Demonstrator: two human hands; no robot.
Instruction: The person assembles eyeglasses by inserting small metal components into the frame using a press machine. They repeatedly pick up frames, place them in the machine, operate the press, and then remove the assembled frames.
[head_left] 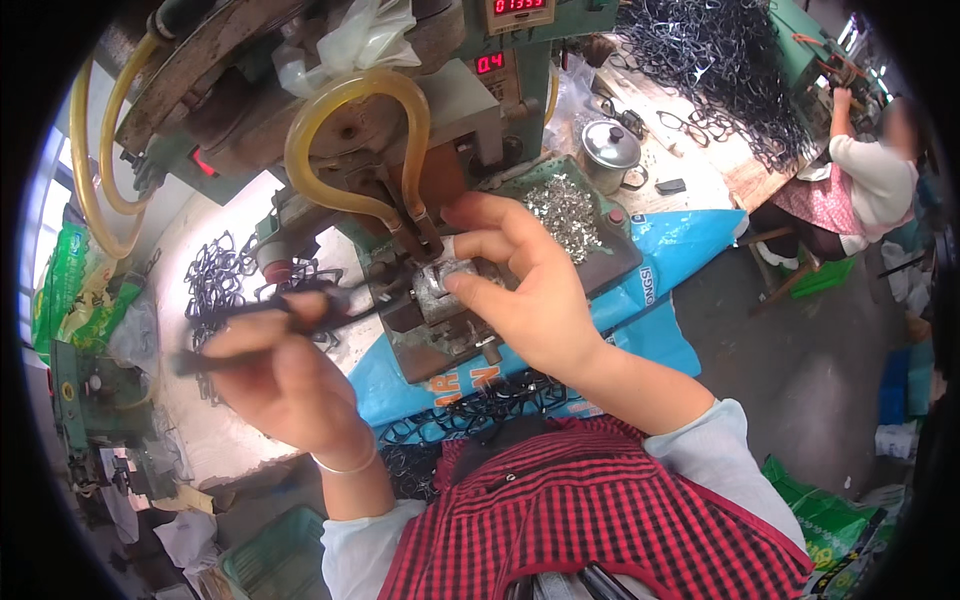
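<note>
My left hand [300,395], smeared by motion, is closed round a dark eyeglass frame [362,316]. One end of that frame reaches toward a small metal fixture block [436,300] on the machine. My right hand [535,295] is at the block's right side, thumb and index finger bent together over its top. Whatever lies between those fingertips is too small or hidden to name. Just above the block, two narrow metal prongs [418,238] point down from the machine, close to my right fingers. A yellow hose [300,140] loops over them.
Small shiny metal pieces [568,215] are heaped on the machine's right side, near a lidded pot [611,148]. Black eyeglass frames [215,280] lie left; a large pile [710,60] covers the far table. Blue plastic sheeting [640,290] drapes below. Another person [870,180] sits far right.
</note>
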